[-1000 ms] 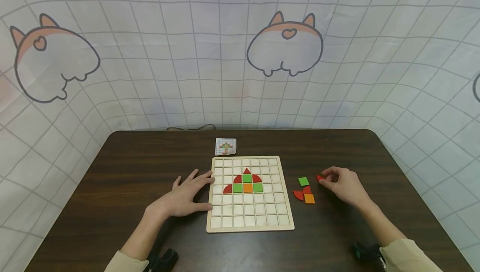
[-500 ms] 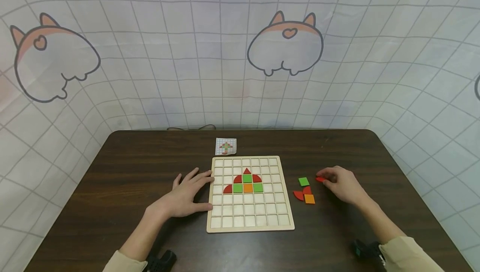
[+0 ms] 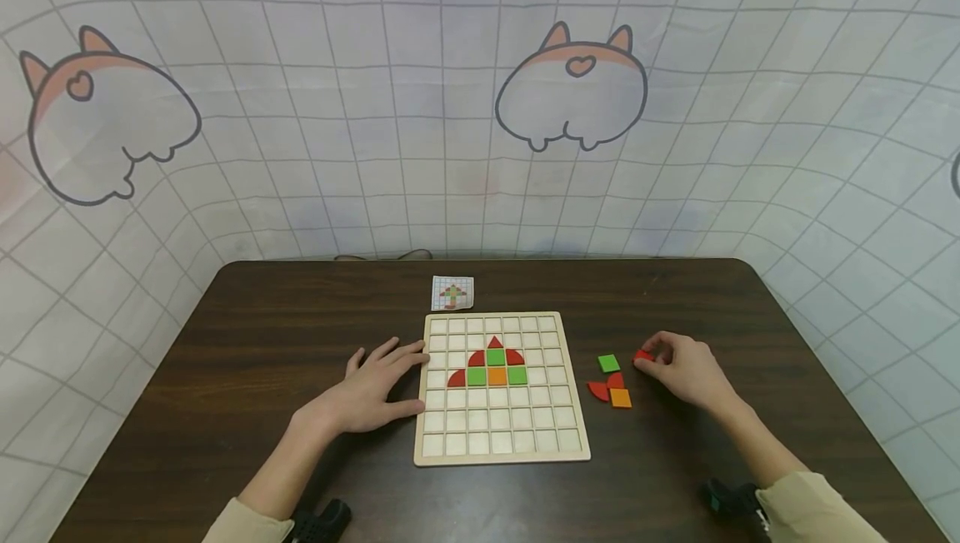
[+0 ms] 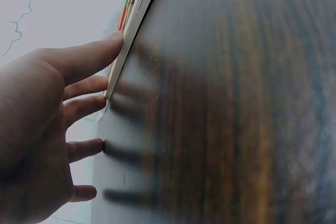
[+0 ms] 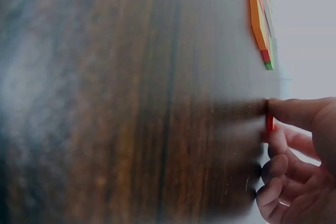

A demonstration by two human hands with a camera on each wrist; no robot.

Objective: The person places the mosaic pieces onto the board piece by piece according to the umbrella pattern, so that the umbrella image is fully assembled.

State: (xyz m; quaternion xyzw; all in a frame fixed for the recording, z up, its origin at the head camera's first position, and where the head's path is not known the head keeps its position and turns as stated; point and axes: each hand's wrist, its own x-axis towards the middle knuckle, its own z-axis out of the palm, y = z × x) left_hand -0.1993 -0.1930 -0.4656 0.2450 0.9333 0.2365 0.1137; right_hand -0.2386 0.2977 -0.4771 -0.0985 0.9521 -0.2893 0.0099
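A wooden grid board (image 3: 501, 465) lies flat in the head view. Set in its cells are red, green and orange pieces, among them a red triangle (image 3: 494, 342) above a green square (image 3: 496, 356) and an orange square (image 3: 497, 376). My left hand (image 3: 369, 397) rests at the board's left edge, fingers spread and straight, thumb and fingertips at the rim. To the right of the board, my right hand (image 3: 686, 368) pinches a small red piece (image 3: 642, 355) between thumb and fingers, low at the table surface. The fingers partly hide its shape.
Between board and right hand lie a loose green square (image 3: 609, 363), an orange square (image 3: 620, 398) and red rounded pieces (image 3: 597, 391). Behind the board is a small card (image 3: 452, 293) printed with a coloured pattern. A white patterned curtain (image 3: 465, 110) stands behind the dark table (image 3: 300, 310).
The red piece has turned slightly in my right fingers, which have shifted a little around it. My left hand stays at the board's edge.
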